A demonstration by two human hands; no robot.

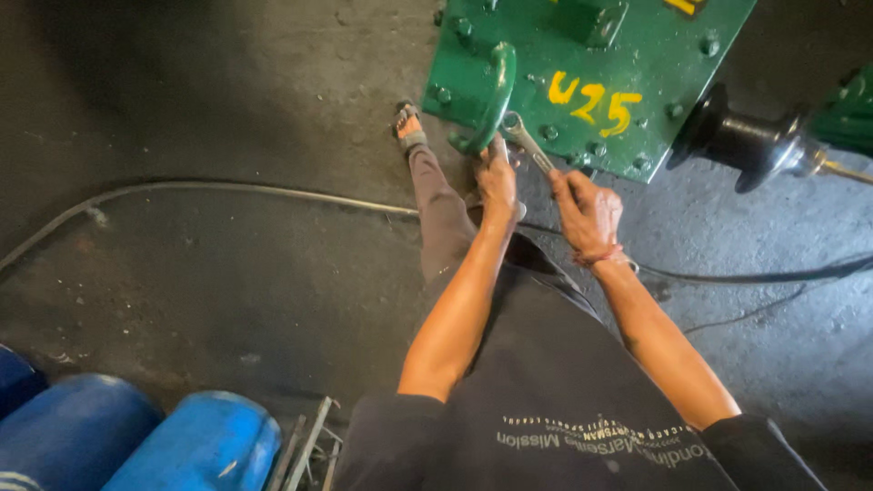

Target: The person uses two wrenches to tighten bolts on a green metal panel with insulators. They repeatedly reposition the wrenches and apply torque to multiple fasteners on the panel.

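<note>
Down on the oily floor [227, 282], leaning over the green machine housing [627, 82]. Right hand [589, 214] is closed around the handle end of the spanner [527, 145]; the spanner runs up and left from that hand, its ring head sitting on the green plate beside the curved green handle [491, 95]. Can't tell whether the head is seated on a bolt. Left hand [497, 177] is at the lower end of the curved handle, just beside the spanner head, fingers bent; whether it's pinching something or only pressing on the plate I cannot tell. Plate has bolts [597, 148] along its edge and yellow painted marks. Black shaft coupling [741, 136] sticks out on the right side of the housing. My foot in a sandal [409, 127] is just left of the housing corner. Cable [227, 189] crosses the floor behind my arms. Blue drums [200, 445] lie at lower left, well apart from the work.
</note>
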